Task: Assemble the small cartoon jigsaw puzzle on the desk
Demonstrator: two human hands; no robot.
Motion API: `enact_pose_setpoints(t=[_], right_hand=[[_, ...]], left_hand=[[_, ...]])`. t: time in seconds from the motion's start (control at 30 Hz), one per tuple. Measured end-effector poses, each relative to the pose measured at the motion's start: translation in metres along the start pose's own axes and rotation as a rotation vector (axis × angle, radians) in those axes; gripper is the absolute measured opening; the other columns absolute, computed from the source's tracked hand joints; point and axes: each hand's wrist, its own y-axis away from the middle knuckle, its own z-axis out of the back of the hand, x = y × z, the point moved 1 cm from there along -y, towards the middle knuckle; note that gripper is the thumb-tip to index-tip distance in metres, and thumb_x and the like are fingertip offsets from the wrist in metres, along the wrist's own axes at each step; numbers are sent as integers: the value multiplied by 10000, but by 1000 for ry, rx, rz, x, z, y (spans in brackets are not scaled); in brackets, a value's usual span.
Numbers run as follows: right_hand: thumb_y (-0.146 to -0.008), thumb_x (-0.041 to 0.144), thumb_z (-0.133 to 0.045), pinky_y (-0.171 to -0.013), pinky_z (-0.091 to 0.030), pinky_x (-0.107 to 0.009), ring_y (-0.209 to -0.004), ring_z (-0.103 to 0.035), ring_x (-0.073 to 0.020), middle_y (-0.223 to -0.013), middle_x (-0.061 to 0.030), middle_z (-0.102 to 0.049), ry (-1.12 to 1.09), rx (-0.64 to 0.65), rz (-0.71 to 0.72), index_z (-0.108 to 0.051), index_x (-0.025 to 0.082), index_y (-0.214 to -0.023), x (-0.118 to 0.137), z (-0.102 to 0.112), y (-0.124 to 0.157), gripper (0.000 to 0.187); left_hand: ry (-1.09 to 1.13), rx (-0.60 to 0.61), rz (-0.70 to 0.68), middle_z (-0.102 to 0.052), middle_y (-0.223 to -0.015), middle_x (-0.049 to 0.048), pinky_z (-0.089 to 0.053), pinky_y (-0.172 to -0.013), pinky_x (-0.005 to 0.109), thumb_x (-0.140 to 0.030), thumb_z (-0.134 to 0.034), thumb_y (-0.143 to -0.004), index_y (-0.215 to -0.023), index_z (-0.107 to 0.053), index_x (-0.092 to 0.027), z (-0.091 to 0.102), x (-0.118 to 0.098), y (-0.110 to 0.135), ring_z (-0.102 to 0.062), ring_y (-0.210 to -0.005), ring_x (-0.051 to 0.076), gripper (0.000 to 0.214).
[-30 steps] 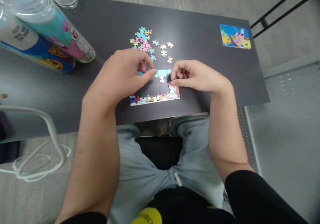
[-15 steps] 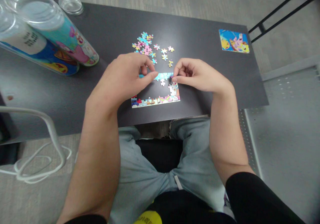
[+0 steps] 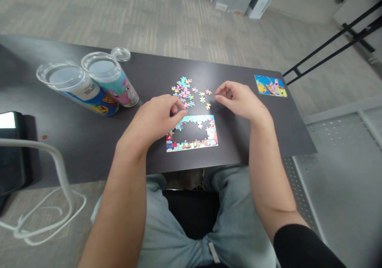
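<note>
1. The puzzle [image 3: 192, 134] lies flat near the middle of the counter's [image 3: 155, 71] near edge. Only its border is joined. The dark counter shows through the middle, where one single piece [image 3: 200, 125] sits.
2. The left hand [image 3: 158, 116] rests at the puzzle's far-left corner. Its forefinger [image 3: 179, 116] stretches out to touch that corner and the other fingers are curled under. I cannot tell whether it pinches a piece.
3. The right hand [image 3: 240, 100] is just beyond the puzzle's far-right corner, clear of the border. Its fingers are loosely curled. The thumb and forefinger tips point left, close together with a small gap, and nothing shows between them.
4. The loose pieces [image 3: 187, 92] lie scattered just beyond the puzzle, toward the middle of the counter. They sit between the two hands, and the nearest ones are just beside the right fingertips.
5. Two clear tubes [image 3: 89, 85] with cartoon labels lie side by side toward the left end of the counter, well apart from the puzzle.
6. A round clear lid [image 3: 121, 54] sits at the far edge, just behind the tubes.
7. A small cartoon card [image 3: 270, 85] lies flat near the far-right corner, apart from the right hand.
8. A white chair arm [image 3: 47, 150] crosses the near-left corner, with a white cable [image 3: 44, 216] coiled on the floor below.
</note>
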Motion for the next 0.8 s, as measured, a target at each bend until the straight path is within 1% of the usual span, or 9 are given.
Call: enact_pose_setpoints(t=[0.07, 0.2, 0.3, 0.4, 0.47, 0.53, 0.63, 0.7, 0.8], right_hand=[[-1058, 200, -874, -909, -575, -441, -906, -727, -268, -1040, -54, -861, 45, 3, 6, -882, 259, -1128, 4, -4, -7, 91], [-1071, 196, -902, -930, -602, -468, -932, -751, -283, -1107, -78, -887, 110, 55, 4, -913, 256, -1142, 9, -14, -18, 94], [-1081, 188, -889, -935, -620, -480, -947, -764, -292, -1131, -82, -887, 152, 48, 12, -919, 263, -1146, 14, -19, -20, 104], [-1091, 185, -880, -981, -649, -485, -976, -785, -291, -1186, -81, -872, 127, 65, 80, -913, 274, -1175, 21, -24, -20, 126], [-1109, 185, -865, -1039, -677, -494, -1013, -806, -293, -1241, -85, -861, 76, 96, 150, -915, 282, -1234, 27, -29, -20, 166], [-1127, 186, -843, -1117, -697, -517, -1103, -836, -312, -1326, -102, -858, 32, 93, 216, -919, 288, -1321, 29, -35, -21, 232], [-1157, 201, -800, -1260, -688, -566, -1358, -850, -372, -1478, -147, -864, -9, 22, 288, -910, 280, -1464, 26, -46, -26, 336], [-1188, 224, -759, -1342, -662, -596, -1520, -817, -398, -1576, -161, -863, -19, -22, 305, -898, 286, -1543, 20, -54, -31, 387], [-1227, 261, -718, -1425, -612, -645, -1673, -761, -414, -1757, -161, -821, 16, -54, 282, -880, 306, -1647, 10, -65, -37, 452]], left_hand=[[2, -6, 24, -878, -1126, 66, -472, -805, 420, -375, -805, -1145, -1184, -902, -246, 2, 1, 0, -760, -926, 271, 166], [1, -8, 50, -878, -1125, 65, -471, -796, 428, -377, -795, -1139, -1173, -901, -257, 4, 5, 1, -764, -925, 279, 164], [-4, -13, 59, -885, -1116, 64, -483, -797, 435, -369, -776, -1137, -1159, -890, -260, 5, 11, 2, -768, -920, 286, 159], [-14, 1, 76, -885, -1085, 57, -488, -793, 440, -351, -757, -1133, -1124, -868, -265, 7, 18, 5, -770, -908, 288, 141], [-16, 20, 77, -883, -1075, 56, -498, -802, 441, -344, -750, -1129, -1112, -859, -267, 7, 22, 7, -772, -908, 287, 134], [-8, 28, 64, -883, -1081, 55, -518, -825, 441, -348, -742, -1131, -1119, -853, -272, 7, 26, 9, -779, -921, 288, 135], [14, 35, 40, -888, -1104, 55, -541, -843, 438, -369, -734, -1133, -1148, -845, -282, 5, 30, 11, -792, -941, 290, 142], [28, 42, 33, -892, -1123, 58, -554, -851, 436, -393, -738, -1137, -1177, -841, -285, 3, 33, 12, -801, -954, 292, 155], [28, 57, 35, -899, -1141, 62, -573, -863, 435, -428, -743, -1151, -1221, -832, -287, 2, 34, 13, -815, -979, 297, 181]])
